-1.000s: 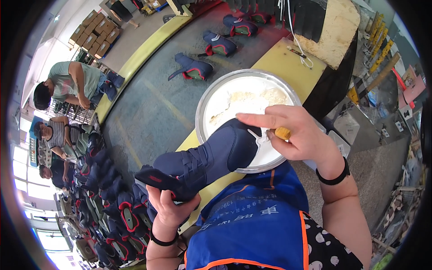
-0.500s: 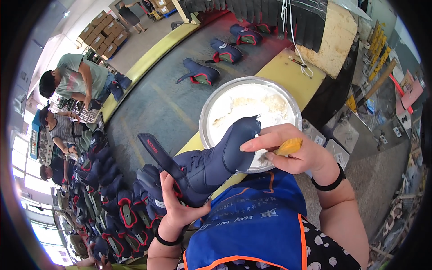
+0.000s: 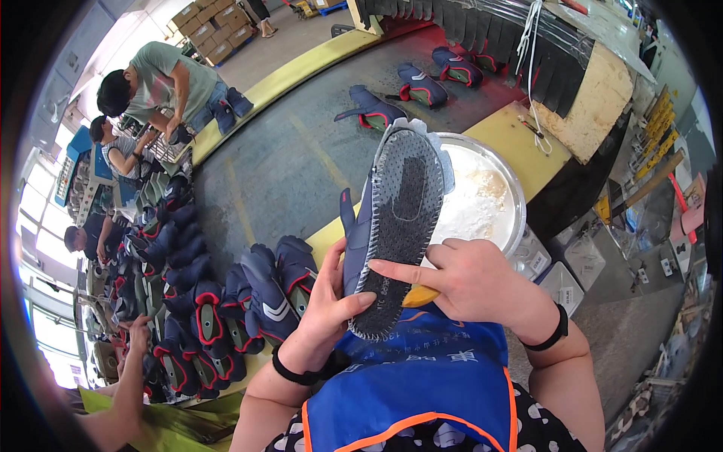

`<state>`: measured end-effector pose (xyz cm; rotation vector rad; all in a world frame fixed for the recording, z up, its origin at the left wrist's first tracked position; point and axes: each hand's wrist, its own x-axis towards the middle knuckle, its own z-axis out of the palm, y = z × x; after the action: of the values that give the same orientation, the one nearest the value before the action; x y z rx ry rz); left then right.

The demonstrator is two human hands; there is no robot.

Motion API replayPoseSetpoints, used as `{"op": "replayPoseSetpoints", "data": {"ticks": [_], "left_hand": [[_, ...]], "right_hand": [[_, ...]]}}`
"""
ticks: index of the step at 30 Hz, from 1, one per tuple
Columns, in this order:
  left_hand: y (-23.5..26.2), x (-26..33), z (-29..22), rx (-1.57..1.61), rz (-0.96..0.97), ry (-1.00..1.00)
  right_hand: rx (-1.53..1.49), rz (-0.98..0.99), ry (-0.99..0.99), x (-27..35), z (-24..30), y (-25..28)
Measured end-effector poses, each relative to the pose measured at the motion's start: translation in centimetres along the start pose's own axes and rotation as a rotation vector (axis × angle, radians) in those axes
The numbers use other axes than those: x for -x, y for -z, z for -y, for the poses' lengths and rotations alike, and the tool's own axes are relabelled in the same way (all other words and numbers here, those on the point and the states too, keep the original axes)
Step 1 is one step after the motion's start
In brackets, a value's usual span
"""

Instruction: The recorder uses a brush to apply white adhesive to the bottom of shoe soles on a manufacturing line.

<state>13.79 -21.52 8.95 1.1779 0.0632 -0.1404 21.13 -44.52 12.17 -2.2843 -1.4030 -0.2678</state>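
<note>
Two bare hands hold one dark blue shoe up in front of us, its grey studded sole turned toward the head camera and its toe pointing away. Our left hand grips the heel end from the left, fingers closed against the sole's lower edge. Our right hand comes in from the right, its index finger laid flat across the sole, and its other fingers are clenched on a small yellow piece tucked under the palm. Just behind the shoe sits a round metal basin of white powder, on a yellow tabletop. To our left, many matching blue shoes with red trim lie packed together. Further off, on a grey belt, three more shoes lie apart. Other people work at the far left.
</note>
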Motion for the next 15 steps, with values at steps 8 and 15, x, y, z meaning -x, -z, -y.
{"op": "replayPoseSetpoints", "data": {"ticks": [8,15], "left_hand": [[1.1,-0.4,-0.5,0.123,0.024,0.029],[5.2,-6.0,-3.2,0.308,-0.168,0.188]], "right_hand": [[0.192,-0.079,-0.11,0.1,-1.7,-0.5],[-0.083,-0.362,-0.054,1.5,-5.2,-0.7]]}}
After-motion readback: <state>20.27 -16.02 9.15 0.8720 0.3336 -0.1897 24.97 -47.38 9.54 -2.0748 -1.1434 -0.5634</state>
